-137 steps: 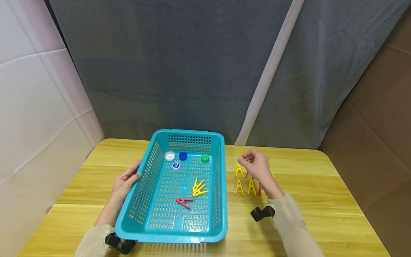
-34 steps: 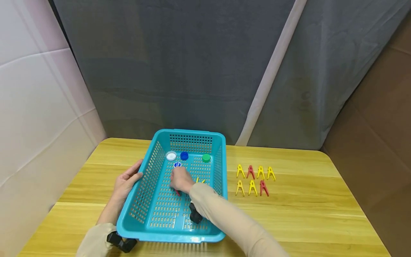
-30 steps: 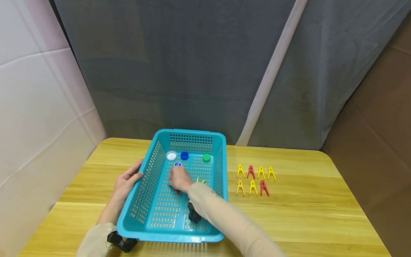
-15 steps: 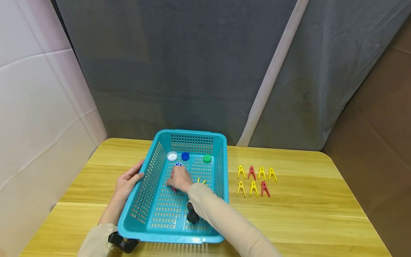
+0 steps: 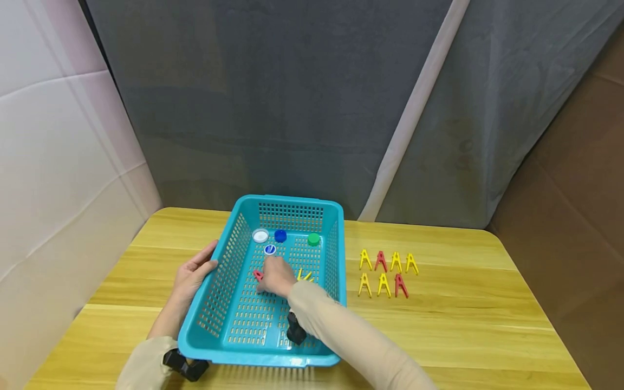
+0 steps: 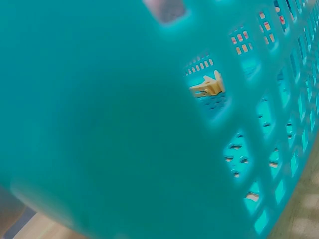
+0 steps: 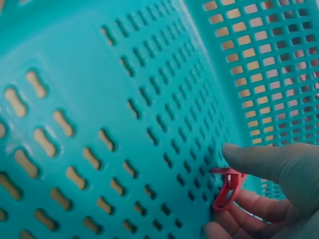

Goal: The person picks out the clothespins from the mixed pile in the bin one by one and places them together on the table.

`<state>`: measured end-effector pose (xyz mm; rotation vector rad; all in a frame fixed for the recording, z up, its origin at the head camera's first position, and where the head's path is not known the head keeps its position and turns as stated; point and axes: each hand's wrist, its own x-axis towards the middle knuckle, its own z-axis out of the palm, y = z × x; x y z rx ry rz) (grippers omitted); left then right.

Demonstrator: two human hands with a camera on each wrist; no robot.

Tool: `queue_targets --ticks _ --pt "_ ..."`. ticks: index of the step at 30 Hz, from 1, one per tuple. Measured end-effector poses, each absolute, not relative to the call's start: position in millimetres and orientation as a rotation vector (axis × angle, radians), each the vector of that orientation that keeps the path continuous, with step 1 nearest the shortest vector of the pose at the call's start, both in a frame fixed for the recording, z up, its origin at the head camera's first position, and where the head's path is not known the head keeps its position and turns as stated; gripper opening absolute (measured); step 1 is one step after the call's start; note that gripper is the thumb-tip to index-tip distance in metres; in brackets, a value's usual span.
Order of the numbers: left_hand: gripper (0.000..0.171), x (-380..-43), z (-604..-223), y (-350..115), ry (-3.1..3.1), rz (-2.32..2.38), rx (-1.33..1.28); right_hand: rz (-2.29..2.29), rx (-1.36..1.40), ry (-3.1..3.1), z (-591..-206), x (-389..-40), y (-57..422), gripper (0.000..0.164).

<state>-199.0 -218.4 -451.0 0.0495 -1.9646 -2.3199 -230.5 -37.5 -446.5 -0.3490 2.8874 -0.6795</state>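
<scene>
My left hand holds the turquoise plastic basket by its left side, thumb at the rim. Inside the basket is my right hand. A red clothespin lies at its fingertips; in the right wrist view the same red clothespin shows between the spread thumb and the fingers. Just right of this hand are yellow clothespins, partly hidden behind it. Farther up in the basket are a white cap, a blue cap, a green cap and a blue-and-white cap.
To the right of the basket, yellow and red clothespins stand in two rows on the wooden table. A grey curtain hangs behind the table. The basket's raised walls surround the right hand.
My right hand has come from the table's clothespins into the basket. The red clothespin has shifted up and left there, and now shows beside the fingers. My left hand has stayed on the basket.
</scene>
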Motion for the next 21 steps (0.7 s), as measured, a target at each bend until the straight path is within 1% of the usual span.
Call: queue_targets --ticks 4,7,16,19,21 --pt "0.042 -198.6 -451.7 -218.7 -1.92 -2.333 0.0 -0.702 -0.345 2.883 -449.6 -231.9 -37.3 0.043" --pt "0.04 -198.6 -452.5 -219.4 -1.908 -2.333 -0.03 -0.742 -0.368 2.885 -451.7 -233.6 -36.5 0.044" --pt "0.04 -198.0 -452.9 -219.9 -1.897 -2.344 -0.053 -0.849 -0.478 2.888 -452.5 -238.4 -34.0 0.04" --pt "0.043 -197.9 -452.7 -219.4 -1.907 -2.335 -0.045 -0.901 -0.483 2.867 -449.8 -239.7 -33.2 0.035" --pt "0.044 -198.0 -452.7 -219.1 -1.914 -2.329 -0.039 -0.936 -0.488 2.851 -446.5 -240.0 -32.1 0.028"
